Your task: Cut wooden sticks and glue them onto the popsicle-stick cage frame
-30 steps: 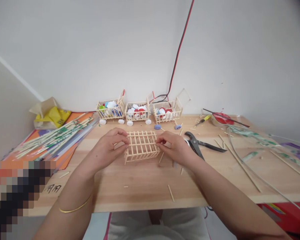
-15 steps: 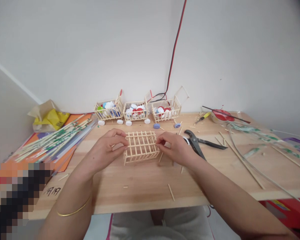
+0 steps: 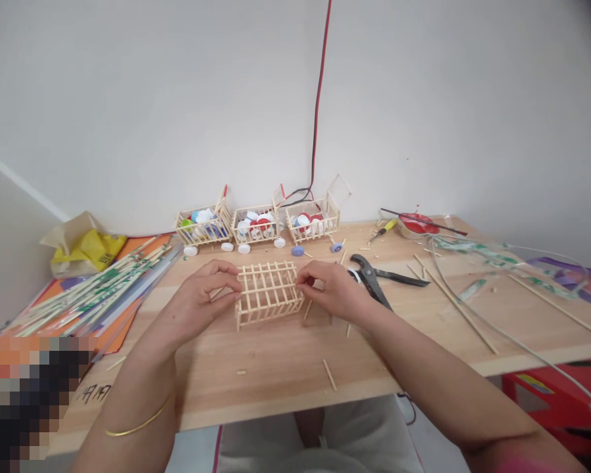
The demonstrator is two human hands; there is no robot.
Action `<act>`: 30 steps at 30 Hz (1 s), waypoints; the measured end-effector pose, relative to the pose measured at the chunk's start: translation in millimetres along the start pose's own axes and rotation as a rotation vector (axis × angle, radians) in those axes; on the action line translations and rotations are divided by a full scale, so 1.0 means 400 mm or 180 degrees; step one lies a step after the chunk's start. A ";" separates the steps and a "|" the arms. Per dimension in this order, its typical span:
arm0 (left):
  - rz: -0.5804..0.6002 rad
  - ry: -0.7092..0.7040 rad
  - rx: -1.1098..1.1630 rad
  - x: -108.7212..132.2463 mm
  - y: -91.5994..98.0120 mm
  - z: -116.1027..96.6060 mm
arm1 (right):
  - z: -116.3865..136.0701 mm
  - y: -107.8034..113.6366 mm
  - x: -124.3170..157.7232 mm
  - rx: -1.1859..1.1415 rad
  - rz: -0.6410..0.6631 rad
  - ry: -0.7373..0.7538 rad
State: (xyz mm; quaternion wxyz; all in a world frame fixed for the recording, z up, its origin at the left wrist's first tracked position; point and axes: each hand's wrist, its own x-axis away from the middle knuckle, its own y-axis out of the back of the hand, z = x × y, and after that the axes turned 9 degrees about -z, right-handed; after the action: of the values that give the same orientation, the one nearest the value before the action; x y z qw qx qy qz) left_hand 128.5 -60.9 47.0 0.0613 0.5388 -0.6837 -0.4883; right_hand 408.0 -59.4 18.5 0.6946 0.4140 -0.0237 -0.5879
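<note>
A small basket frame made of thin wooden sticks [image 3: 268,289] sits on the table between my hands, its slatted face upward. My left hand [image 3: 204,299] pinches its left end with thumb and fingers. At the right end, the fingertips of my right hand [image 3: 325,289] are closed on the corner of the frame. Just right of my right hand lie black-handled pliers [image 3: 374,279], partly hidden behind the wrist. Loose stick pieces [image 3: 329,375] lie on the table in front of the frame.
Three stick carts [image 3: 259,226] filled with bottle caps stand along the wall. Bundled sticks [image 3: 98,282] and a yellow packet [image 3: 91,253] lie left. A yellow-handled tool [image 3: 387,228], a red-topped bowl [image 3: 418,224] and a pale cable [image 3: 487,332] occupy the right side.
The whole view has shifted slightly, so the table things appear further left. Both hands keep their hold on the stick frame, with no clear movement of it on the table.
</note>
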 end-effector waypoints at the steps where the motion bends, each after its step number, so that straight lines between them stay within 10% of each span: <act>1: 0.0000 -0.0007 -0.0005 -0.001 0.001 0.001 | -0.001 0.001 0.000 -0.0030 0.0000 0.0001; 20: 0.0375 0.0656 0.0812 0.019 -0.025 0.010 | -0.019 0.015 0.003 0.0050 -0.0244 0.0122; 30: 0.0604 0.0575 0.0435 0.009 -0.049 0.004 | -0.050 -0.021 0.010 -0.0186 0.0378 0.0002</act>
State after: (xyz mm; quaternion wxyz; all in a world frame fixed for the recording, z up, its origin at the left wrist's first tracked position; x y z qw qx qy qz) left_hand 139.3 -61.5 30.2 0.1316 0.5164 -0.7549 -0.3822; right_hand 413.0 -51.7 -1.6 0.7400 0.3916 -0.0307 -0.5460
